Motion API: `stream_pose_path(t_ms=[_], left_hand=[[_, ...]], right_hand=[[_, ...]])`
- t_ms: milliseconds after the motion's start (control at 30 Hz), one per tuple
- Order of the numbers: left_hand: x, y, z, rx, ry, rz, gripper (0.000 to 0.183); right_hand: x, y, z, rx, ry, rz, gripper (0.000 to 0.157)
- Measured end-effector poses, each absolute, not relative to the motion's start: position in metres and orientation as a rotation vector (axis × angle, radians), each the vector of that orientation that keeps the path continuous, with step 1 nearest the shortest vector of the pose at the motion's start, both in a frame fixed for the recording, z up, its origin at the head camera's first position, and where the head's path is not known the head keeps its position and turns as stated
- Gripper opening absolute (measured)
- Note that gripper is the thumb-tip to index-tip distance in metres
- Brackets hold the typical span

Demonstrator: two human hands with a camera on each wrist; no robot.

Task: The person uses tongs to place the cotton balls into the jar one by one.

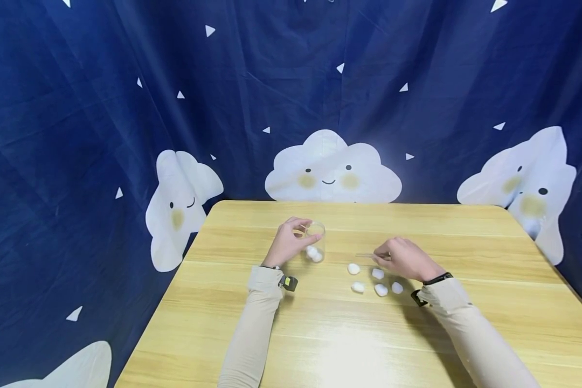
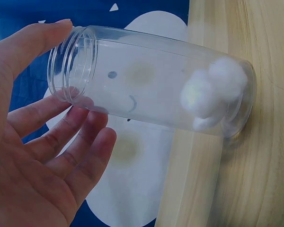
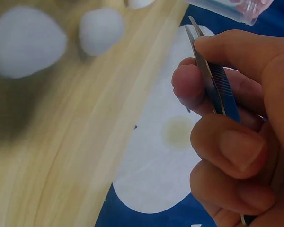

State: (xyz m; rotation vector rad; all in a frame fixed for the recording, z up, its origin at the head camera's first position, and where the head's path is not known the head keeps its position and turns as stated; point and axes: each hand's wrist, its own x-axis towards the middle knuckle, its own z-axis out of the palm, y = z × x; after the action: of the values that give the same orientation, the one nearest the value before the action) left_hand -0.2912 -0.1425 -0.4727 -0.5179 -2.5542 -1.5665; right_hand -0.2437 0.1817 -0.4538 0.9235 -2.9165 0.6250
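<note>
Nearest the right wrist camera, the right hand (image 1: 403, 257) is curled round tweezers (image 3: 222, 85), which are pinched between thumb and fingers with their tips slightly parted, near five loose white balls (image 1: 380, 290) on a wooden table (image 1: 189, 307). To the left of the tweezers, a clear jar (image 2: 146, 75) is gripped at its threaded rim by the thumb and fingers of the left hand (image 2: 38, 156), mouth upward, with more white balls gathered at its bottom. Behind the table, a blue curtain (image 1: 291, 81) is printed with clouds (image 1: 325, 156).
</note>
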Motion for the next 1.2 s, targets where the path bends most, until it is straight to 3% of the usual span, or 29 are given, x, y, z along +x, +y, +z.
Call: stream_pose_path(t_ms=[633, 1200], left_hand=[[-0.292, -0.143, -0.473, -0.516, -2.556, -1.565, 0.056], [-0.292, -0.143, -0.473, -0.517, -2.544, -1.593, 0.057]], right_hand=[[-0.235, 0.182, -0.468, 0.961, -2.952, 0.607, 0.05], [-0.234, 0.182, -0.475, 1.01, -2.971, 0.608, 0.036]])
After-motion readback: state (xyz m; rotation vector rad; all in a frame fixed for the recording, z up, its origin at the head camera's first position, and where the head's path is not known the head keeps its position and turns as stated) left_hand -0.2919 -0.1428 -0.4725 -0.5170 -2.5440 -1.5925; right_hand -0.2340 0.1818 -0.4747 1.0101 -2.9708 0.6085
